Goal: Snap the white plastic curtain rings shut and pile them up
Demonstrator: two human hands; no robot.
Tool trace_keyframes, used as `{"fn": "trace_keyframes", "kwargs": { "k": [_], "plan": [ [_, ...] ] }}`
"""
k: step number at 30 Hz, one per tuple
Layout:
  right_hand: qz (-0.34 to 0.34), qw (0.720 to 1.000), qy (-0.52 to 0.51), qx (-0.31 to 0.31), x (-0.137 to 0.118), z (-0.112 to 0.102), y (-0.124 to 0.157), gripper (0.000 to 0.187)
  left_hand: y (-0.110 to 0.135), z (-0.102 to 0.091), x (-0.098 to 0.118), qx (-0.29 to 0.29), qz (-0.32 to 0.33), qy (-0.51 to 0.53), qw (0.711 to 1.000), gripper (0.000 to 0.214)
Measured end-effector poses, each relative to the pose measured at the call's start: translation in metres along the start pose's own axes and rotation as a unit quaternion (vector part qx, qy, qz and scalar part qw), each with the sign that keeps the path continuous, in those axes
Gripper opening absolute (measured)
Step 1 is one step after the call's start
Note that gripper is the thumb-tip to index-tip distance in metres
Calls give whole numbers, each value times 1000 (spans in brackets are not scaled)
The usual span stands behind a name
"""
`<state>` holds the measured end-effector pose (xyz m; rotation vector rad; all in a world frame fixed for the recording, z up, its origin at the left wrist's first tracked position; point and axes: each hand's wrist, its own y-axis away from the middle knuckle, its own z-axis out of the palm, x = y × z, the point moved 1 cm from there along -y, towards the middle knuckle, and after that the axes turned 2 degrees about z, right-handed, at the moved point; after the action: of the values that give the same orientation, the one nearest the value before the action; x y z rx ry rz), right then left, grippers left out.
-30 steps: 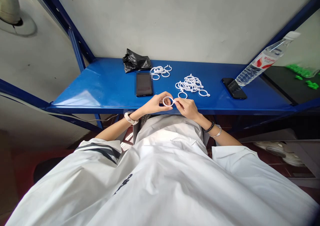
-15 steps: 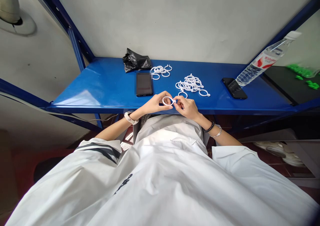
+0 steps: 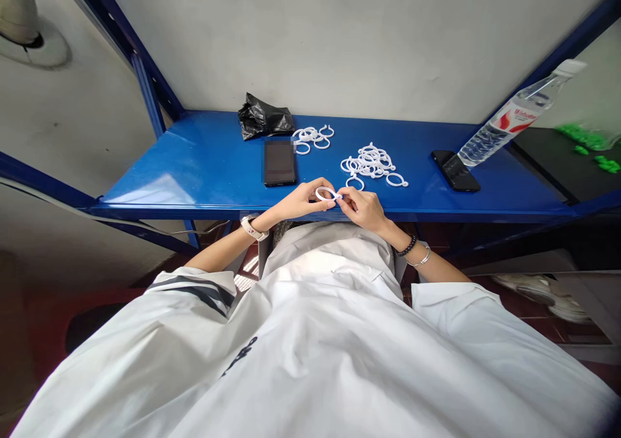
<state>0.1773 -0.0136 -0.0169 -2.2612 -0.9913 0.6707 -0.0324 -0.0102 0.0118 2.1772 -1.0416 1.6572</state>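
Observation:
Between my two hands, over the front edge of the blue table [image 3: 218, 166], is a white plastic ring [image 3: 317, 196] with a small knob at its right side. My left hand [image 3: 308, 197] curls around the ring, thumb below and fingers above. With thumb and fingertips, my right hand [image 3: 361, 208] pinches the knob end, which is partly hidden. Just beyond my right hand lies a pile of similar white rings [image 3: 369, 161], with one ring [image 3: 355, 182] close to my fingers. A smaller group of white rings [image 3: 320, 142] lies farther back, left of the pile.
A black phone-like device [image 3: 280, 164] lies left of the rings, with a crumpled black plastic bag [image 3: 264, 118] behind it. To the right are a phone [image 3: 455, 171] and a clear water bottle [image 3: 521, 118]. Green pieces [image 3: 589, 139] lie at far right. A wall closes off the back.
The ring has tilted slightly, now looking flatter between my hands. Both hands keep nearly the same place and grip; the other things on the table have not moved.

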Motion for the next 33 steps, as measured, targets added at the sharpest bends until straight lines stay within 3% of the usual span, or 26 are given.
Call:
{"fn": "trace_keyframes", "kwargs": {
  "k": [33],
  "plan": [
    [-10,1000,-5,11,-3,-3,-2,22,0,-1,-3,-7,-25,9,1000,45]
  ]
}}
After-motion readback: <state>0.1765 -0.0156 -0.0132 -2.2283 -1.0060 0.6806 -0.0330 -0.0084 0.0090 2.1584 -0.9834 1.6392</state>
